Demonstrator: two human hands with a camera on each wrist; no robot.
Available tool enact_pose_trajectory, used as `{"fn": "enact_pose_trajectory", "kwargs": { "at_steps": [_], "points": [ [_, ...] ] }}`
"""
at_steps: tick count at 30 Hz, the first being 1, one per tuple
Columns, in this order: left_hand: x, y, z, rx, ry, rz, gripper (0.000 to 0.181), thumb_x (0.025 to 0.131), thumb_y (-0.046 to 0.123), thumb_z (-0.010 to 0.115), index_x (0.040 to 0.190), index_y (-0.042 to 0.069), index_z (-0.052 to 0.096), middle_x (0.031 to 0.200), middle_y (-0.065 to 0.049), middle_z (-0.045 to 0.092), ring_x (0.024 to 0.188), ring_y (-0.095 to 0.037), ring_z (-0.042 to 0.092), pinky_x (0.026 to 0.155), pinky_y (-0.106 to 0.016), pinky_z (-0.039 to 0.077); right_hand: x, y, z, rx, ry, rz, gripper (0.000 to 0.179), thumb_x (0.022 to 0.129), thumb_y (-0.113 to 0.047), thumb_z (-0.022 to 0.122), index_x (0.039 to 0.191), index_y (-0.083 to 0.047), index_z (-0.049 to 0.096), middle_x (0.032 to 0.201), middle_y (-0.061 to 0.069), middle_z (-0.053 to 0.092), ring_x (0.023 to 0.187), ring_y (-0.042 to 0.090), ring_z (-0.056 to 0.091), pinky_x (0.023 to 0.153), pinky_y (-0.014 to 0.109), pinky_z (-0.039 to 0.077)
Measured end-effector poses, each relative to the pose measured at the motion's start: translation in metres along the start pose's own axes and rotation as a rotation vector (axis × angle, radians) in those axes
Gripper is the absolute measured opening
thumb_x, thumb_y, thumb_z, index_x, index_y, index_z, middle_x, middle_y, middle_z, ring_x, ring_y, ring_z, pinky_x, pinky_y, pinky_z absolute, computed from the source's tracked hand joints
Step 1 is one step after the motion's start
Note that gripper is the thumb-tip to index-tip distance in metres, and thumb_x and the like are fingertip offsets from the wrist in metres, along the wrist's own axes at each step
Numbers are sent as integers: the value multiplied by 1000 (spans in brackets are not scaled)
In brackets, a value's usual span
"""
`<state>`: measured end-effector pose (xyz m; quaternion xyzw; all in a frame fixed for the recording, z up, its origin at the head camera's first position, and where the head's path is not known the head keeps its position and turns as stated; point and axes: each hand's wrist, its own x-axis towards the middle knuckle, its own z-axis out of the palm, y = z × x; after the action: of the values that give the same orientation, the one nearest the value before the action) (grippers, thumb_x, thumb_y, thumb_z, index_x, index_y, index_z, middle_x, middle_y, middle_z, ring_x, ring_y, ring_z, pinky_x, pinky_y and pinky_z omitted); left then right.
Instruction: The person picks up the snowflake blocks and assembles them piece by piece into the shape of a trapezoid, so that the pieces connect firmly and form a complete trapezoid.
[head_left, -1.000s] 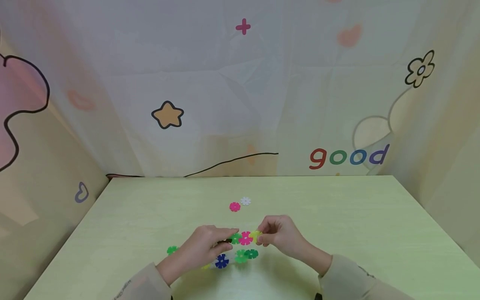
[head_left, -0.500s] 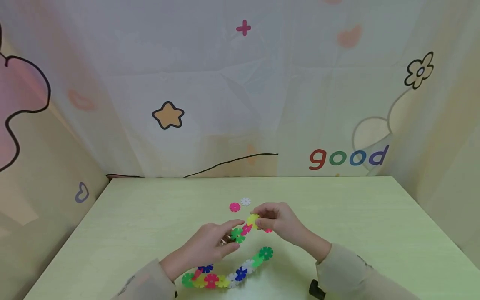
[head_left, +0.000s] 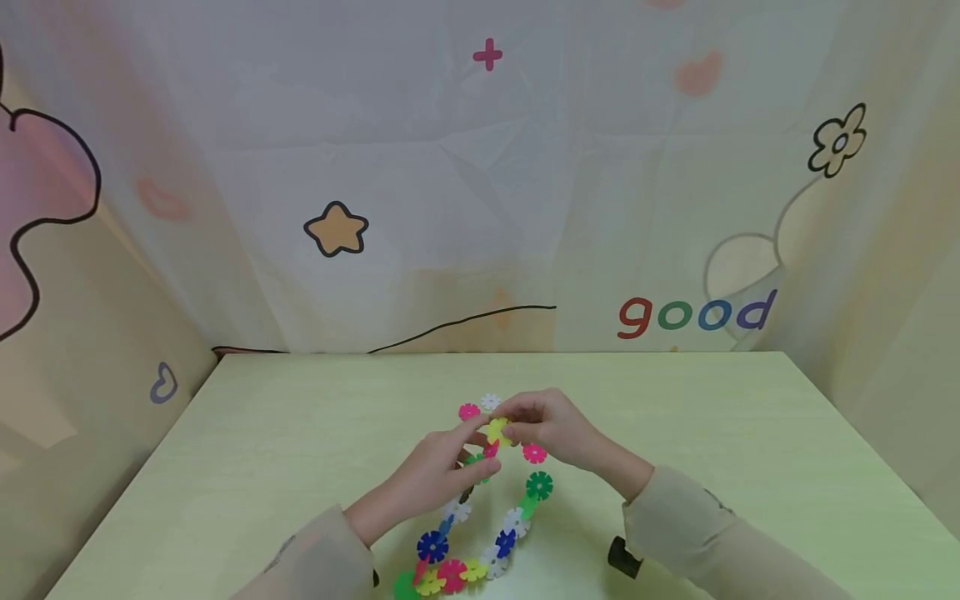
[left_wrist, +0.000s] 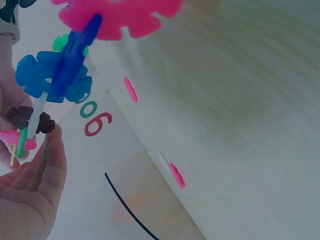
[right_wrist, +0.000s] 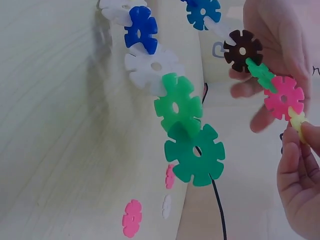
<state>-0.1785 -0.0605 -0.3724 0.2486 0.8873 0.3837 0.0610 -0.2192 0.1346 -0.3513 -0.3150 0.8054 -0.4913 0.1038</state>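
A chain of interlocked plastic snowflake discs hangs from my right hand (head_left: 551,425), bending in a loop below both hands. That hand pinches the yellow disc (head_left: 498,432) at the chain's end between thumb and fingers. My left hand (head_left: 435,471) is beside the upper part, fingers spread and fairly straight around the pink disc (right_wrist: 284,98), green disc (right_wrist: 261,75) and brown disc (right_wrist: 243,51); whether it touches them I cannot tell. At the other end is a dark green disc (head_left: 539,485), joined to a light green disc (right_wrist: 177,105).
A loose pink disc (head_left: 469,412) and white disc (head_left: 491,402) lie on the table (head_left: 675,433) behind the hands. Another pink disc (head_left: 535,452) lies below the right hand. A printed cloth (head_left: 420,208) hangs behind the table.
My right hand has risen and shifted slightly left with the yellow disc. The chain has lifted with it, and its lower loop has swung into view. The left hand has moved up and right.
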Motion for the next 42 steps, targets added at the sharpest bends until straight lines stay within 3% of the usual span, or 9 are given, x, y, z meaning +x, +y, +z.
{"fn": "enact_pose_trajectory", "kwargs": {
  "at_steps": [5, 13, 21, 27, 34, 42],
  "points": [
    [9, -1, 1, -105, 60, -18, 52, 86, 36, 55, 131, 14, 41, 111, -13, 59, 83, -16, 64, 66, -22, 52, 3, 3, 0, 18, 19, 14, 22, 84, -8, 58, 104, -1, 61, 90, 14, 63, 72, 17, 59, 66, 30, 53],
    [15, -10, -4, -133, 99, -36, 50, 85, 33, 57, 130, 16, 41, 106, -10, 61, 78, -13, 63, 66, -22, 51, 7, 21, -15, 48, 55, 105, 29, 82, -16, 62, 106, 1, 59, 88, 14, 59, 74, 25, 59, 67, 32, 52],
    [18, -23, -15, -122, 211, -106, 50, 83, 29, 61, 130, 21, 43, 103, -8, 63, 80, -16, 62, 67, -25, 52, 9, 56, -22, -51, -12, 287, 28, 81, -6, 61, 108, 1, 58, 92, 13, 58, 73, 16, 54, 63, 28, 50],
    [21, -33, -21, -141, 287, -191, 50, 81, 28, 63, 127, 25, 45, 103, -6, 63, 82, -18, 62, 67, -28, 52, 12, 73, -20, -144, -45, 355, 25, 79, -3, 62, 104, -2, 61, 95, 15, 57, 75, 17, 51, 61, 26, 49],
    [21, -45, -25, -152, 319, -239, 50, 81, 31, 63, 127, 24, 45, 104, -6, 62, 84, -20, 61, 70, -30, 52, 17, 84, -12, -191, -39, 455, 25, 74, 0, 65, 98, -8, 64, 88, 7, 56, 74, 18, 49, 58, 26, 48],
    [22, -54, -28, -175, 343, -291, 50, 81, 31, 62, 128, 23, 44, 108, -8, 61, 88, -21, 60, 71, -31, 52, 21, 88, -4, -302, -52, 468, 26, 71, -1, 70, 94, -11, 64, 82, 3, 55, 75, 18, 48, 65, 26, 47]
  ]
}}
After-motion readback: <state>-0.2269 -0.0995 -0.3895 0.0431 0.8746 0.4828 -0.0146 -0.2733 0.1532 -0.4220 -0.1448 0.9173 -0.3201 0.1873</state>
